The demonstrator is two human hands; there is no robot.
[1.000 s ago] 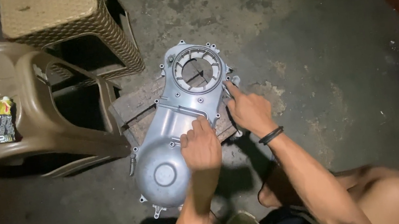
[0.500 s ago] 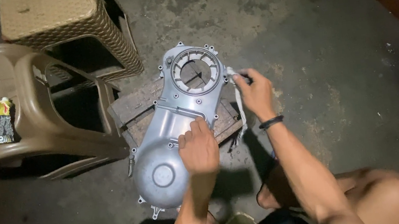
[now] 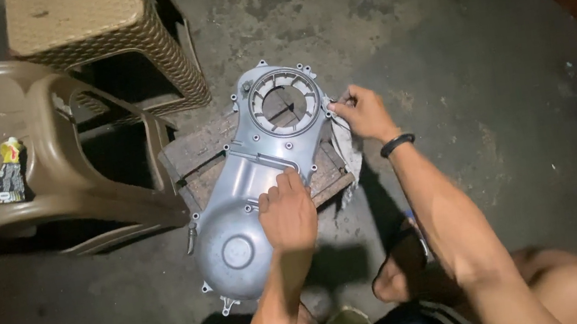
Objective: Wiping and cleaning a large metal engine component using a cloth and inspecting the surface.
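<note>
A long silver-grey metal engine cover (image 3: 250, 183) lies on a low wooden block (image 3: 190, 154) on the concrete floor, its round vented opening at the far end. My left hand (image 3: 287, 214) presses flat on the cover's lower middle, fingers together. At the cover's far right edge my right hand (image 3: 363, 111), with a black wristband, pinches a grey rag (image 3: 347, 147) that hangs down beside the block.
A tan plastic chair (image 3: 39, 172) lies tipped at the left, with a small tube (image 3: 8, 172) and a thin tool resting on it. A woven tan stool (image 3: 98, 38) stands behind the block. My bent legs and feet fill the bottom edge.
My right hand moved from the cover's middle right edge up and away to its far right rim, and the rag now hangs from it. The left hand stayed on the cover.
</note>
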